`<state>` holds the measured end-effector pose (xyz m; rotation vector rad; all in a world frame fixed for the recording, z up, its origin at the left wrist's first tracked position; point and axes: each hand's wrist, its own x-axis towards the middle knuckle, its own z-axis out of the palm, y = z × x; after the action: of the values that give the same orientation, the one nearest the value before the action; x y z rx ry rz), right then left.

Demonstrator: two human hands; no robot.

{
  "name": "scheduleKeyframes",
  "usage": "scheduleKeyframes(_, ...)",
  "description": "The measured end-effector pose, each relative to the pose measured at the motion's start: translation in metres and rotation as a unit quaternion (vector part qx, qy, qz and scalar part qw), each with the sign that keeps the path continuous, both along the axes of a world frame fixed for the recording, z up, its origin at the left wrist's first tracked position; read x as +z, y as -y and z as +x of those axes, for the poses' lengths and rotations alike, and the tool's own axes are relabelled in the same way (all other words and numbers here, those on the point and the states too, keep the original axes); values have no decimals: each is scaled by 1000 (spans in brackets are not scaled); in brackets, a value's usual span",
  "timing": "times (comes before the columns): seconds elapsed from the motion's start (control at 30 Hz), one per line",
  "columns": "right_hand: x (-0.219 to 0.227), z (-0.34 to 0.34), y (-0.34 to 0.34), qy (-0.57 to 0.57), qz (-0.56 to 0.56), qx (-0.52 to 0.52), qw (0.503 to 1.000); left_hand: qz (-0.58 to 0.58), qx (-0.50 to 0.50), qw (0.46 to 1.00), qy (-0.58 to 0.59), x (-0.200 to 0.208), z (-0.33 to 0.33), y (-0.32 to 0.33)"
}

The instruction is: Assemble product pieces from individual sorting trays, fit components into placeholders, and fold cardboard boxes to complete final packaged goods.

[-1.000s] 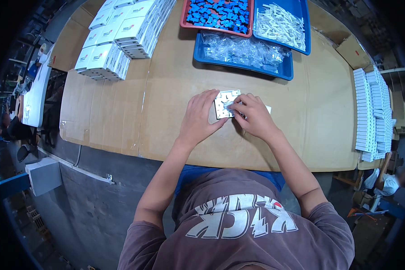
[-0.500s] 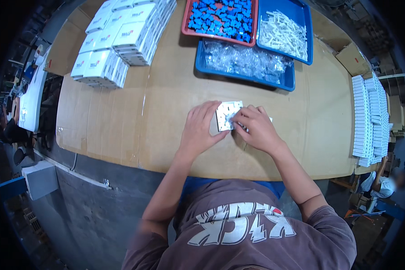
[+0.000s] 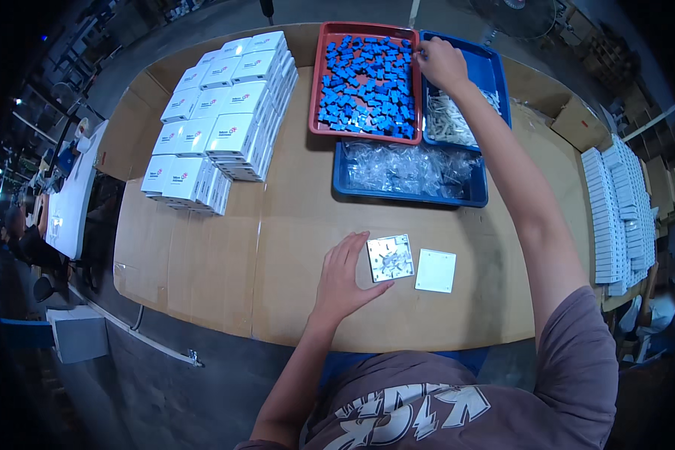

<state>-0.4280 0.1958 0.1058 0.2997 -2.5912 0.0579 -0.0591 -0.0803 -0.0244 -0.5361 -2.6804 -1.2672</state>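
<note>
Reaching across the table [image 3: 292, 300] from its near edge, the left grip [image 3: 342, 279] was set low beside a shallow white box [image 3: 391, 258], thumb and fingers parted wide across the box's left side. Their tips were placed at its upper and lower left corners, so that it seemed to be lightly steadied between them. The box was laid flat, inner face up; being nearly square, it was given no clear long axis. Just to its right, across a narrow gap, a square white plate [image 3: 435, 271] was left untouched by either grip.

Beyond these, clear plastic bags [image 3: 405, 166] were heaped in the nearer blue tray [image 3: 410, 200]. Behind, white sticks [image 3: 446, 124] were piled in the farther blue tray [image 3: 484, 71], partly hidden by the right forearm [image 3: 495, 142]. To their left, small blue pieces [image 3: 373, 90] were scattered at mixed angles in the red tray [image 3: 367, 138].

At that tray's far right corner the right grip [image 3: 442, 64] was stretched out, fingers bent and drawn close together; whether anything was held could not be told. From there, the blue pieces were found just leftward and nearer, while the box was separated from it by the trays.
</note>
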Motion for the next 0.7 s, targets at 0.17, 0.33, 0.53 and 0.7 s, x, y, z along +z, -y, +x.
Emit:
scheduleKeyframes(0.17, -14, -66, 5, 12, 37, -52, 998, 8, -2, 1000, -10, -5, -2, 1)
scheduleKeyframes(0.33, -24, -81, 4, 0, -12, -86, 996, 1, -18, 1000, -12, -1, -5, -1)
scheduleKeyframes(0.53, 24, 24, 8, 122, -688, 126, 705, -1, -6, 1000, 2, -3, -3, -3)
scheduleKeyframes(0.7, 61, 172, 24, 127, -784, 244, 557, -26, -6, 1000, -4, -3, 1, -1)
